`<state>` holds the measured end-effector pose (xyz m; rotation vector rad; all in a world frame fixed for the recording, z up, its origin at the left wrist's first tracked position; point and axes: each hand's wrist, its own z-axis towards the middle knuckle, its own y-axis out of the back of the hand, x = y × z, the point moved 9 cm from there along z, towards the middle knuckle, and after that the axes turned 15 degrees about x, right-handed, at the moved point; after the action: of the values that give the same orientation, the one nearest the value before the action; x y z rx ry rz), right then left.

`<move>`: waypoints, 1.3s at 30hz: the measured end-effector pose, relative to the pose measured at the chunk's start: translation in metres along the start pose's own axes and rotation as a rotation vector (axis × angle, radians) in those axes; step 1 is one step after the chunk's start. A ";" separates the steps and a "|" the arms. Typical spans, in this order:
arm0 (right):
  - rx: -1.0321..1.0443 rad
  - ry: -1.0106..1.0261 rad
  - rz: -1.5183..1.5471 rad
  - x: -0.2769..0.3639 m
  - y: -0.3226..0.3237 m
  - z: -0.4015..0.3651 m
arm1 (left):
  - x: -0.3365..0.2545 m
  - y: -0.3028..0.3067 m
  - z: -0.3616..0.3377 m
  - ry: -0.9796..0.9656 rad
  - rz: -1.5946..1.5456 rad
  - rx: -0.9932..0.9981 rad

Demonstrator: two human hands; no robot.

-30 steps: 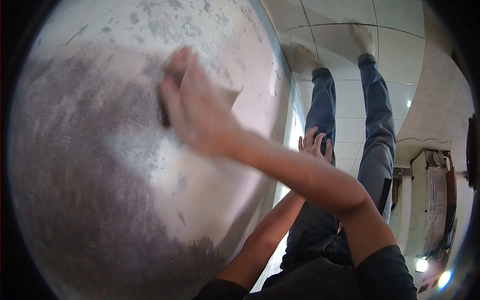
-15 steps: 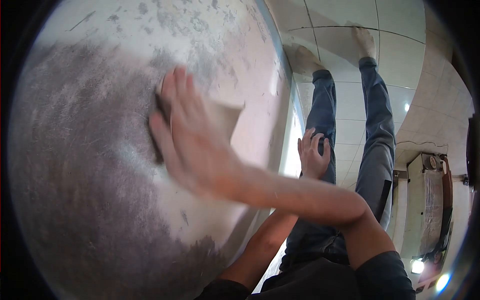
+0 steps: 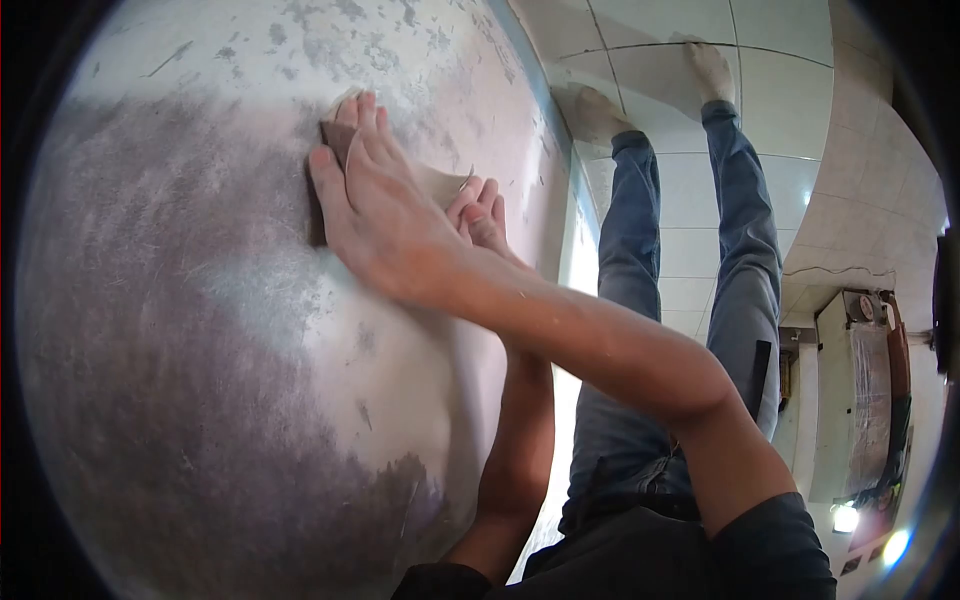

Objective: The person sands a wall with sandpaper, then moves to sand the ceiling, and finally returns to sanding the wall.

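Observation:
My right hand (image 3: 385, 215) lies on the large mottled grey and whitish surface (image 3: 180, 330), fingers extended and thumb at the left side. Under its palm and fingers is a thin beige-brown sheet (image 3: 437, 184), with a darker part showing between thumb and fingers. At the sheet's right corner is my left hand (image 3: 485, 215), its fingers bent and closed around the edge. My right forearm crosses in front of the left wrist.
My legs in blue jeans (image 3: 630, 230) and bare feet stand on the pale tiled floor (image 3: 670, 85) beside the surface's edge. To the right is a pale box-like unit (image 3: 850, 400) wrapped partly in plastic, with bright lights near it.
My left hand has come up from near my knee to the sheet's right corner. My right hand has shifted slightly upward with the sheet and is less blurred.

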<state>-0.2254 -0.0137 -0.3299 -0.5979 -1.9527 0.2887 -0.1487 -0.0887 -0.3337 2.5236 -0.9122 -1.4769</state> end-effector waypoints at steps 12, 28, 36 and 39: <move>-0.096 -0.025 0.044 0.000 -0.001 -0.010 | 0.012 0.012 -0.033 0.240 -0.417 0.042; 0.097 -0.049 0.034 0.039 -0.069 -0.105 | -0.006 0.003 -0.106 0.456 -0.543 0.169; -0.112 -0.039 0.042 0.059 -0.081 -0.106 | 0.007 0.019 -0.136 0.505 -0.422 0.161; -0.032 0.035 0.113 0.054 -0.083 -0.118 | 0.010 0.020 -0.139 0.506 -0.413 0.174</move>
<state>-0.1620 -0.0629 -0.1986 -0.7310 -1.8960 0.3165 -0.0409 -0.1414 -0.2608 3.1302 -0.4736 -0.7585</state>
